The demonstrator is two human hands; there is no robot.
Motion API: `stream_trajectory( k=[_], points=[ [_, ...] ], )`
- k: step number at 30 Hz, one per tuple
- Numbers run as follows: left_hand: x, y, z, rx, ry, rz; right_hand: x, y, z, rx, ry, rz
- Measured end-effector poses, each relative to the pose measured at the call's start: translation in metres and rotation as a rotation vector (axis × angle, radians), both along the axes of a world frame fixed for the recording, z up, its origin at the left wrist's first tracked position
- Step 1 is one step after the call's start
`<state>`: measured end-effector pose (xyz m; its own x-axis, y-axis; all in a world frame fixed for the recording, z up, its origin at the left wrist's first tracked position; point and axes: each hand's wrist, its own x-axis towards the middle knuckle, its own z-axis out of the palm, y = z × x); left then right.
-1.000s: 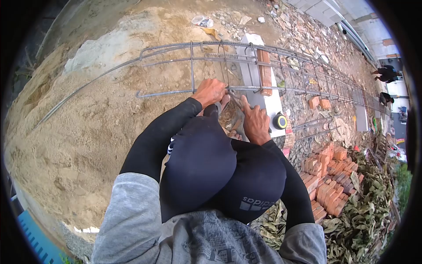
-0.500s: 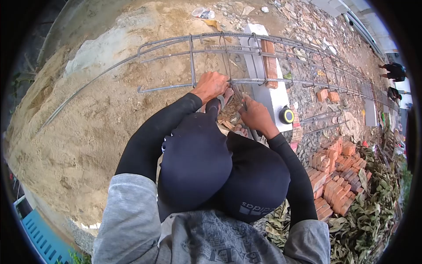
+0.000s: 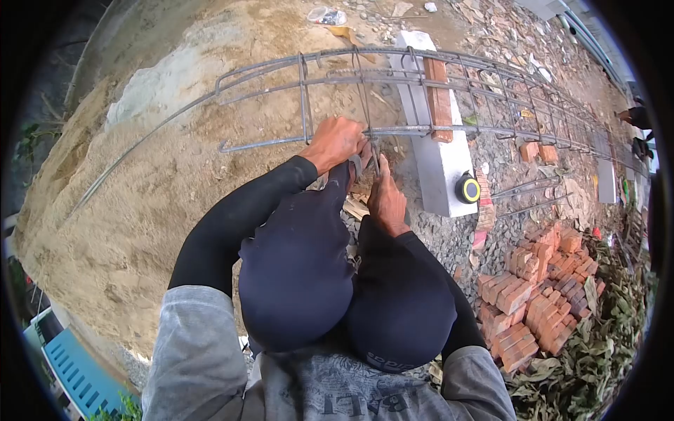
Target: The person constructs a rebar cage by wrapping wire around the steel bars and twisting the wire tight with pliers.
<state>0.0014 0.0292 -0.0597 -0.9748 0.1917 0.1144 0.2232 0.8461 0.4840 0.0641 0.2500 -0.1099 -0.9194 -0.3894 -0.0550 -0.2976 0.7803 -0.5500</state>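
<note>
A long rebar cage [image 3: 435, 128] of straight bars and square stirrups runs across in front of me. My left hand [image 3: 337, 142] is closed at its near bar, fingers wrapped round the spot where a stirrup [image 3: 364, 98] meets it. Just below that joint, my right hand [image 3: 388, 200] is closed on a slim dark metal hand tool [image 3: 375, 156], whose upper end reaches the joint. The tool's exact kind is hidden by my fingers. Under the cage lie a pale block [image 3: 437, 172] and a red brick [image 3: 439, 105].
A black and yellow tape measure [image 3: 467, 188] sits by the block's near end. Stacked bricks [image 3: 533, 302] and dry leaves [image 3: 597, 351] lie to the right, loose rods [image 3: 530, 186] above them. Sand [image 3: 140, 245] is heaped at left. People stand at the far right.
My right hand has swung left and turned more upright, bringing the tool up against the joint. My left hand stays at the same joint. The view has shifted slightly.
</note>
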Motion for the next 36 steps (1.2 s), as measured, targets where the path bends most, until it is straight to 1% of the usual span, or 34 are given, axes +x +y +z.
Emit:
stream_trajectory(
  k=[2,6,8,12,14,17,21,23,26,29,32,35,36],
  points=[
    [0.002,0.002,-0.001,0.002,-0.024,0.005,0.001,0.000,-0.010,-0.032,0.048,-0.005],
    [0.002,0.003,-0.002,0.000,-0.012,0.019,0.004,-0.001,-0.006,-0.022,-0.026,-0.012],
    [0.003,0.003,-0.001,0.001,-0.009,0.026,0.003,0.005,0.023,-0.035,-0.047,0.015],
    [0.001,0.004,-0.004,-0.020,-0.077,0.056,-0.013,0.015,0.068,0.077,-0.152,0.113],
    [-0.002,0.004,0.009,0.011,-0.142,0.071,-0.010,0.011,0.070,0.044,-0.180,0.067],
    [-0.009,0.001,0.011,-0.011,-0.155,0.043,-0.009,0.009,0.059,0.004,-0.160,0.010],
    [-0.013,-0.002,0.020,0.080,-0.258,0.074,-0.006,0.008,0.013,-0.117,-0.057,-0.027],
    [-0.014,-0.003,0.025,0.086,-0.282,0.072,-0.010,0.009,0.011,-0.110,-0.060,-0.022],
    [-0.016,-0.006,0.029,0.088,-0.388,0.055,-0.007,0.010,0.010,-0.104,-0.070,-0.018],
    [-0.003,-0.017,0.027,0.395,-0.258,0.150,-0.010,0.009,0.009,-0.101,-0.093,-0.008],
    [0.025,-0.059,0.034,0.309,0.099,0.494,-0.009,0.008,0.006,-0.109,-0.094,-0.017],
    [0.061,-0.097,0.011,0.200,-0.129,0.552,-0.011,0.009,0.008,-0.106,-0.089,-0.013],
    [0.066,-0.102,0.002,0.110,-0.192,0.477,-0.010,0.010,0.009,-0.102,-0.091,-0.012]
  ],
)
